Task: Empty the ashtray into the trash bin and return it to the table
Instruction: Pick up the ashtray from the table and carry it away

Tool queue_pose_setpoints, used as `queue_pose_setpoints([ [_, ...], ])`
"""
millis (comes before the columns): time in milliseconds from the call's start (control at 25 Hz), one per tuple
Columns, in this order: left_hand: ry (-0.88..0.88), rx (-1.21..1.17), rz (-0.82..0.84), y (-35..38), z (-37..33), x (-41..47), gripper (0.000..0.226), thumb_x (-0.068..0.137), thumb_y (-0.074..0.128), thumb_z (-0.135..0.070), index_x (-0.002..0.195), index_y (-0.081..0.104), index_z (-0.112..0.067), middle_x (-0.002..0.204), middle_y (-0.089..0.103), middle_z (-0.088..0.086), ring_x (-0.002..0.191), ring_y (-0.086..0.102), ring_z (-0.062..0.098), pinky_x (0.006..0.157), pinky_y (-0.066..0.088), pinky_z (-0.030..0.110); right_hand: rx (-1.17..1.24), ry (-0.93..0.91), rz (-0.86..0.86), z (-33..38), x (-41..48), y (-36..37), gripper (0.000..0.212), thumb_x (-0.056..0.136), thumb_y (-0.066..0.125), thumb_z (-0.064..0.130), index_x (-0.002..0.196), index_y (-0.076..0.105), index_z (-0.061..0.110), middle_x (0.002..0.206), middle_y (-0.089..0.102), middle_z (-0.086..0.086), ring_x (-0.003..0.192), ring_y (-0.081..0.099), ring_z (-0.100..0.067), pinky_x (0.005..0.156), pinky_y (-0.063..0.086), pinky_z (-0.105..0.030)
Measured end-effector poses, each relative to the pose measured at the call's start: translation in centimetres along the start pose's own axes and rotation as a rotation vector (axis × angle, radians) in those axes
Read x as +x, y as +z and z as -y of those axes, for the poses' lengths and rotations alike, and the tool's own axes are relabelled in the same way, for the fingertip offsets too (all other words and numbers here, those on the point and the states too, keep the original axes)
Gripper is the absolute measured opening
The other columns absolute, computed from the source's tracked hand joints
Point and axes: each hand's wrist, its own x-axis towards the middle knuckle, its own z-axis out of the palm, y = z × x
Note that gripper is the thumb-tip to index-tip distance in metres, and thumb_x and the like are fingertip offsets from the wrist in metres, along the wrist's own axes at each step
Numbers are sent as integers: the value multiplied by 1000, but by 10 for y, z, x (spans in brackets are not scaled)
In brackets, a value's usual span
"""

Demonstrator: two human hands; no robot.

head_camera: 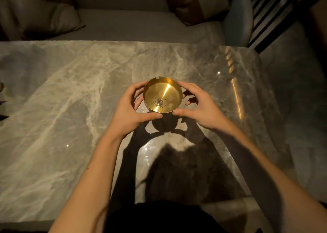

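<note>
Above the marble bench (70,95), mid-scene, my left hand (129,109) and right hand (200,107) grip the round, level brass ashtray (162,95) from opposite sides, equally near, ash inside.

Beyond the far edge you see a grey sofa (141,29) with a brown cushion (184,4), a grey pillow (44,19) and dark vertical slats (276,11) at upper right.

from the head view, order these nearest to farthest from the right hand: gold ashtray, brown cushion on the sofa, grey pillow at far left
1. gold ashtray: held between the right hand and the left hand, above the marble table.
2. brown cushion: on the sofa beyond the table, up and slightly left.
3. grey pillow: far left end of the sofa, farthest.
</note>
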Motion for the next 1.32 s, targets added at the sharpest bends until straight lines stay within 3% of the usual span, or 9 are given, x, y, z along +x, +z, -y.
queue_pose_setpoints([
  [120,33,13,67,-5,1,16,99,53,94,-8,139,46,-12,141,53,5,135,50,8,113,39,23,97,52,-135,-1,-2,9,79,62,88,29,132,51,32,129,58,3,105,59,-20,87,51,-35],
  [320,25,47,102,13,-2,22,110,49,96,-22,145,43,-12,140,49,2,134,49,7,116,38,26,222,125,-196,-2,-11,5,77,60,87,19,128,52,24,126,59,2,104,57,-25,88,50,-39],
  [520,2,32,74,55,-13,30,109,49,91,-19,146,42,-11,142,53,-4,134,49,1,113,38,19,202,113,-117,-25,-22,-40,83,63,87,15,135,46,21,121,56,10,102,57,-20,94,49,-38],
  [640,0,66,35,95,-25,32,106,49,92,-15,144,44,-13,138,55,-9,131,51,-1,106,40,13,212,117,-90,-43,-32,-80,91,68,83,9,145,36,21,128,51,16,102,58,0,95,51,-24],
  [720,27,115,1,133,-34,32,103,52,93,-12,144,45,-14,137,55,-10,130,52,2,107,42,18,245,97,-68,-58,-43,-111,90,69,81,6,145,36,22,132,49,11,105,56,3,97,50,-20],
  [840,20,122,-38,184,-43,26,103,55,92,-11,145,43,-13,141,53,-3,133,50,8,113,42,27,228,51,-35,-76,-61,-149,83,67,84,10,138,44,27,137,46,1,119,53,-9,101,49,-26],
  [1040,-2,130,-76,255,-51,17,111,51,95,-16,146,40,-15,144,50,-4,136,48,9,116,41,39,233,44,-32,-105,-91,-197,87,54,88,36,130,45,32,132,52,2,112,56,-18,89,53,-37],
  [1200,2,87,-70,272,-50,16,107,49,93,-8,143,41,-11,138,52,-9,134,51,13,115,41,41,231,5,8,-111,-105,-218,80,61,88,23,128,44,28,130,54,4,110,58,-18,88,49,-31],
  [1320,15,39,-7,269,-44,19,102,51,92,-4,141,44,-12,137,56,-5,133,52,13,116,40,41,247,67,25,-111,-111,-226,89,64,84,15,140,39,24,135,50,3,103,61,-16,90,53,-28],
])
